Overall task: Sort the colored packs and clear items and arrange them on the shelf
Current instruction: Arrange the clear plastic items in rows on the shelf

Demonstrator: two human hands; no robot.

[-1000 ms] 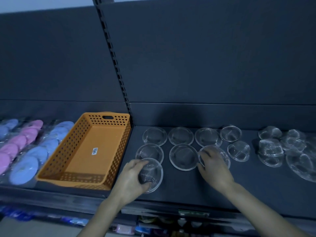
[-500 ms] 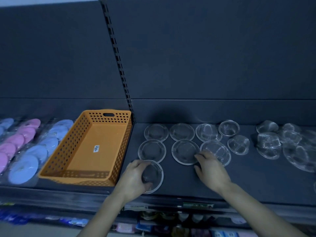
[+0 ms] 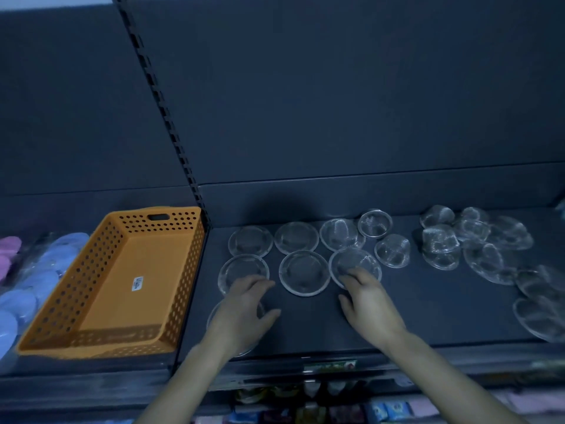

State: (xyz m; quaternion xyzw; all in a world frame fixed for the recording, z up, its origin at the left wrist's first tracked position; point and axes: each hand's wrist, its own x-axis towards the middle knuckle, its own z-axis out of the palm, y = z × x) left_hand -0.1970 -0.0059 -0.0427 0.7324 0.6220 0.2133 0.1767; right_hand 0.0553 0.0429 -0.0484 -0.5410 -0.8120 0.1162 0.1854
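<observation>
Apparently unclenched, left hand [image 3: 244, 313] and right hand [image 3: 370, 307] rest on round clear dishes [image 3: 354, 259].

Clear, glossy plastic dishes [image 3: 304, 273] on a matt dark shelf [image 3: 428, 304]; a perforated orange plastic basket [image 3: 122, 286]; packs [image 3: 39, 280] in shiny film.

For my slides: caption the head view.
Left hand and right hand touch round clear plastic dishes beside an orange perforated basket.
</observation>
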